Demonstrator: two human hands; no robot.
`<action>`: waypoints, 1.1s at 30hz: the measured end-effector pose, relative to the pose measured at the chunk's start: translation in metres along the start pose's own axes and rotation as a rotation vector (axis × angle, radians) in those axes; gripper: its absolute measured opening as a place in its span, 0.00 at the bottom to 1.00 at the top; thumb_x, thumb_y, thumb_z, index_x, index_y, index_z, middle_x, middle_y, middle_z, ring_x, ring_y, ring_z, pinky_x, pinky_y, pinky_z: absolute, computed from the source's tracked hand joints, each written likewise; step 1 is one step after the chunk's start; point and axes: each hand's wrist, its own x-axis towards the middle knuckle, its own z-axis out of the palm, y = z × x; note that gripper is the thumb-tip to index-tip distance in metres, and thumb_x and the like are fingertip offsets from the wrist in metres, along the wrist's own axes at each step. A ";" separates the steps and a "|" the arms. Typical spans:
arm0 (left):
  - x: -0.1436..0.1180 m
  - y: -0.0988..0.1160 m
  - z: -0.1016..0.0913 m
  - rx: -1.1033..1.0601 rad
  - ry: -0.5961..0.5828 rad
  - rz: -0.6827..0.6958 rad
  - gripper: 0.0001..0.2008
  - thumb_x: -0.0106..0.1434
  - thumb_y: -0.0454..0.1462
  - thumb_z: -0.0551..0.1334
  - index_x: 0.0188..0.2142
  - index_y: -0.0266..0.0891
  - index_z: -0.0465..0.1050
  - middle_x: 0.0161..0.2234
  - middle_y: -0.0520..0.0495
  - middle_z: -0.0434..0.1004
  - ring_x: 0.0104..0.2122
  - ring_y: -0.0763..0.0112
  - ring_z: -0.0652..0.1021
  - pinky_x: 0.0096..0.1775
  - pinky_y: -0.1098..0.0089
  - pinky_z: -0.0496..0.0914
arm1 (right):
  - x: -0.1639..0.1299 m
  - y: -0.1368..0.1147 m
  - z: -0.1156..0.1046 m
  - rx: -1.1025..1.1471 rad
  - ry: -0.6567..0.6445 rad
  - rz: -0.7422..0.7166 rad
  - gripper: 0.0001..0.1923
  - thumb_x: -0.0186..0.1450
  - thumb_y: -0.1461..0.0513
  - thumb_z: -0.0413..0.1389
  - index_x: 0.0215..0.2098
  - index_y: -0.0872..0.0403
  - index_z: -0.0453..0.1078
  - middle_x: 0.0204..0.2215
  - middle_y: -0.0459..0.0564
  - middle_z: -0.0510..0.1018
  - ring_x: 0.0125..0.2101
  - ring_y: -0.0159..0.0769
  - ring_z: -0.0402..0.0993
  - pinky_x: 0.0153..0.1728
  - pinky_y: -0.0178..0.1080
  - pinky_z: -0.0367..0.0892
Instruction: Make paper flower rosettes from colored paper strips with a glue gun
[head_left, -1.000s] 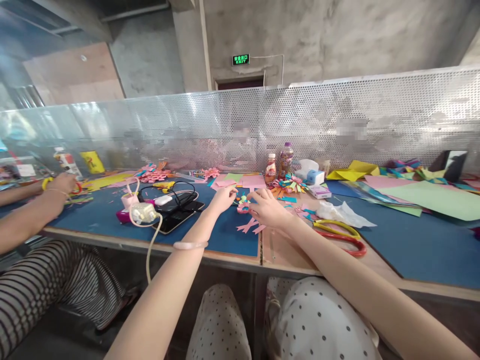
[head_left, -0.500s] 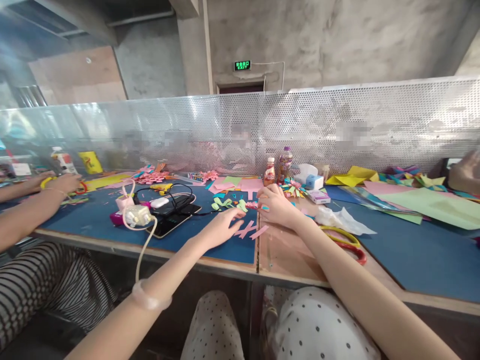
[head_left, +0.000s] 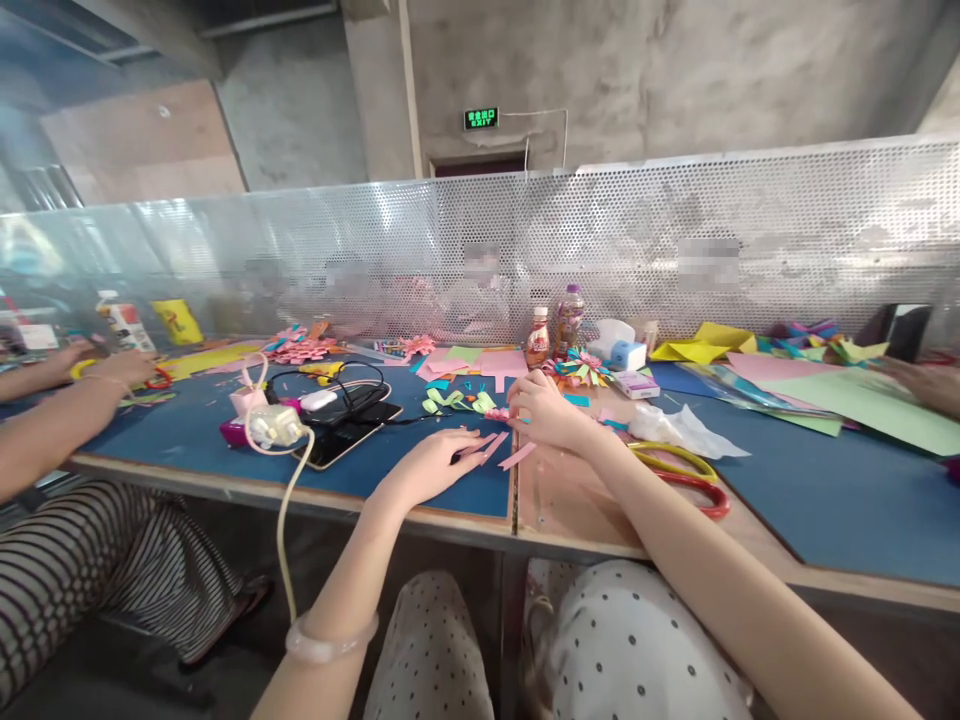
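Observation:
My left hand (head_left: 431,465) reaches over the blue mat with its fingers stretched out and the thumb apart. Its fingertips are at a few narrow pink paper strips (head_left: 491,447). Another pink strip (head_left: 517,456) lies just to the right, across the mat's edge. My right hand (head_left: 551,412) is closed, with its fingers bent at a small pink folded paper piece (head_left: 496,414); the fingers partly hide the grip. Beyond my left hand are light green curled paper pieces (head_left: 454,402). Yellow-handled scissors (head_left: 675,458) rest beside my right forearm, with red handles (head_left: 694,492) below them.
Left of my hands, a phone (head_left: 349,440) lies among cables and a white charger (head_left: 277,425). Two bottles (head_left: 538,338), a colourful paper flower (head_left: 581,368) and small boxes (head_left: 636,384) stand behind. A co-worker's hands (head_left: 124,370) hold scissors at far left.
My left hand has come down and nearer, from beside the green pieces onto the pink strips. My right hand has shifted slightly left. At far right, another person's hand has lowered toward the paper.

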 end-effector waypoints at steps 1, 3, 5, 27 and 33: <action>-0.001 0.001 -0.001 -0.010 0.006 0.012 0.20 0.64 0.47 0.53 0.53 0.45 0.69 0.53 0.49 0.70 0.53 0.65 0.70 0.54 0.67 0.63 | 0.000 -0.001 0.001 0.004 -0.005 -0.005 0.05 0.59 0.62 0.58 0.27 0.55 0.73 0.36 0.51 0.71 0.39 0.40 0.57 0.44 0.42 0.57; -0.001 0.002 -0.003 -0.031 0.009 0.067 0.20 0.65 0.46 0.54 0.54 0.46 0.67 0.54 0.51 0.69 0.54 0.67 0.69 0.55 0.67 0.61 | 0.000 -0.002 0.003 0.008 -0.019 -0.016 0.05 0.58 0.62 0.58 0.26 0.54 0.73 0.35 0.51 0.71 0.39 0.40 0.57 0.43 0.42 0.56; -0.001 0.003 -0.004 -0.033 -0.018 0.115 0.17 0.65 0.44 0.54 0.52 0.49 0.69 0.53 0.53 0.70 0.54 0.68 0.69 0.56 0.67 0.60 | 0.000 -0.004 0.003 0.009 -0.041 -0.028 0.04 0.58 0.63 0.58 0.25 0.53 0.73 0.35 0.50 0.71 0.40 0.40 0.57 0.43 0.42 0.56; -0.001 -0.003 -0.003 0.001 0.005 0.058 0.15 0.65 0.44 0.54 0.47 0.47 0.74 0.49 0.51 0.74 0.50 0.67 0.72 0.54 0.68 0.62 | 0.006 -0.021 0.007 0.152 -0.153 0.074 0.06 0.61 0.67 0.53 0.30 0.56 0.72 0.30 0.51 0.76 0.32 0.34 0.69 0.33 0.34 0.59; 0.002 -0.007 -0.008 0.031 0.155 -0.064 0.15 0.63 0.44 0.54 0.42 0.44 0.76 0.43 0.49 0.78 0.44 0.66 0.76 0.46 0.71 0.67 | 0.008 -0.025 0.003 0.273 -0.098 0.139 0.07 0.62 0.64 0.54 0.29 0.56 0.74 0.29 0.51 0.76 0.30 0.33 0.70 0.32 0.34 0.61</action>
